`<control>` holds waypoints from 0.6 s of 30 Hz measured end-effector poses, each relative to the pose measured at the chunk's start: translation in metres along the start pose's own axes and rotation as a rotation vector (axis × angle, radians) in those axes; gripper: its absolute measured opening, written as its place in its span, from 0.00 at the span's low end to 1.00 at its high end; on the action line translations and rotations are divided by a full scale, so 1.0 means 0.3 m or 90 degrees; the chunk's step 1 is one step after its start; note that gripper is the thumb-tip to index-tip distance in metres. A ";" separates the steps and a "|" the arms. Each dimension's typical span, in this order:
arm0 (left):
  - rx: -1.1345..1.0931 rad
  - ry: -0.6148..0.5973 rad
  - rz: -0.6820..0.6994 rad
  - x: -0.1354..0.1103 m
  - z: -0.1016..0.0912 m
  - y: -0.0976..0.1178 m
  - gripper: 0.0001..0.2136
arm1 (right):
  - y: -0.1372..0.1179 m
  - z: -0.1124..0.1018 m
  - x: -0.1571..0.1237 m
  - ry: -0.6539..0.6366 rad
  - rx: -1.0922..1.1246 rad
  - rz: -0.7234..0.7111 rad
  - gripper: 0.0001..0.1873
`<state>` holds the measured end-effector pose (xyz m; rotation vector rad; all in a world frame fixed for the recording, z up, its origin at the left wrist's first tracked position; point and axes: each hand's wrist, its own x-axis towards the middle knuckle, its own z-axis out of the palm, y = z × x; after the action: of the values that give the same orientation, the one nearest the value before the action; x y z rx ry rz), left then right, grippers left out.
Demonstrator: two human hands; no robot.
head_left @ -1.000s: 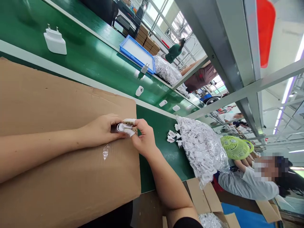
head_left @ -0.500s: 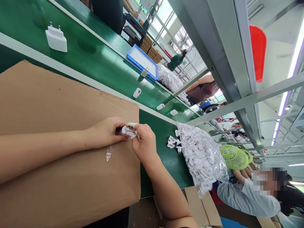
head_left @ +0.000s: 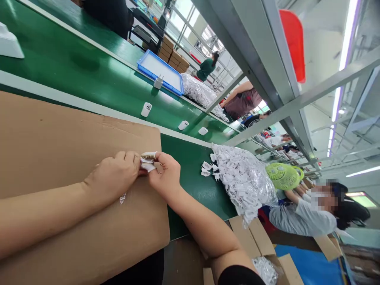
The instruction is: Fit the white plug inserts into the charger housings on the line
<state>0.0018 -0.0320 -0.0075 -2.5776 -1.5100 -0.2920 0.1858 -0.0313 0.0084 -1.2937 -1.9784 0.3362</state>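
My left hand (head_left: 114, 174) is closed, back upward, over the brown cardboard sheet (head_left: 74, 150). Its fingertips meet those of my right hand (head_left: 166, 172), which pinches from the other side. Between them is a small white plastic piece (head_left: 146, 161), largely covered by the fingers; its exact kind cannot be made out. White coverings, the upper one smudged, wrap the thumb and index fingertips of my right hand. A crumpled bit of clear film (head_left: 122, 198) lies on the cardboard just below my left hand.
White chargers (head_left: 146, 109) stand spaced along the green belt (head_left: 89, 71) behind a pale rail. Right of my hands are loose plug pieces (head_left: 206, 168) and a clear bag of white parts (head_left: 243, 178). A blue tray (head_left: 160, 71) lies beyond; a co-worker (head_left: 299, 213) sits at right beside a green fan (head_left: 282, 176).
My left hand has rolled over so its back faces up, its fingers now covering more of the white piece. The view has shifted, so the surroundings appear further left.
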 end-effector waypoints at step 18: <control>-0.377 0.012 0.001 0.014 0.016 -0.069 0.23 | -0.001 0.029 0.001 -0.003 -0.010 0.056 0.19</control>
<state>-0.0137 -0.0174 -0.0108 -2.9853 -1.6027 -0.8778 0.1796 -0.0297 0.0026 -1.3936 -1.9353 0.3681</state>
